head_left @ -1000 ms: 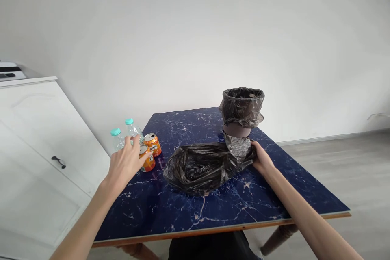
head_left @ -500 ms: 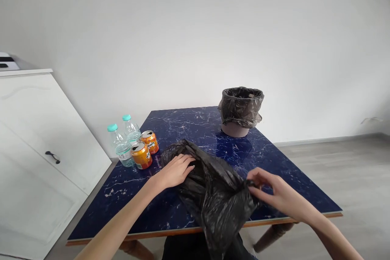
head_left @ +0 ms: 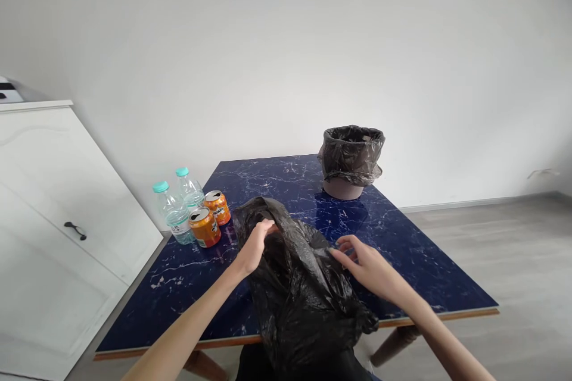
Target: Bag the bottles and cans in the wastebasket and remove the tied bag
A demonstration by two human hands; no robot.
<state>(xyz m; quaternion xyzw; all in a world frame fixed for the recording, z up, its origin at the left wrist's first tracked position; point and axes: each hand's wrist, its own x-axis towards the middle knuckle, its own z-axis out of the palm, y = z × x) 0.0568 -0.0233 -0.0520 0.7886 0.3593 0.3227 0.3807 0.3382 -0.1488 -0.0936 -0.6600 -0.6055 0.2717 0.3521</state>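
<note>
A crumpled black garbage bag (head_left: 308, 303) lies over the front edge of the table and hangs down toward my lap, its mouth partly spread. My left hand (head_left: 255, 247) is at the mouth, fingers curled at the bag's edge; the fingertips are partly hidden in the folds. My right hand (head_left: 369, 265) is at the bag's right side, thumb and fingers apart, with the thumb touching or very near the plastic. A twisted end of the bag (head_left: 369, 318) sticks out below the right hand.
Two clear bottles with teal caps (head_left: 174, 214) and two orange drink cans, one in front (head_left: 204, 227), stand at the left of the blue marbled table (head_left: 263, 175). A bin lined with black plastic (head_left: 352, 158) stands at the back right. A white cabinet (head_left: 53, 208) is at left.
My right hand has let go of the bag's bunched end and moved left and up. My left hand has turned and curled into the mouth, which now lies wider, and the bunched end has dropped.
</note>
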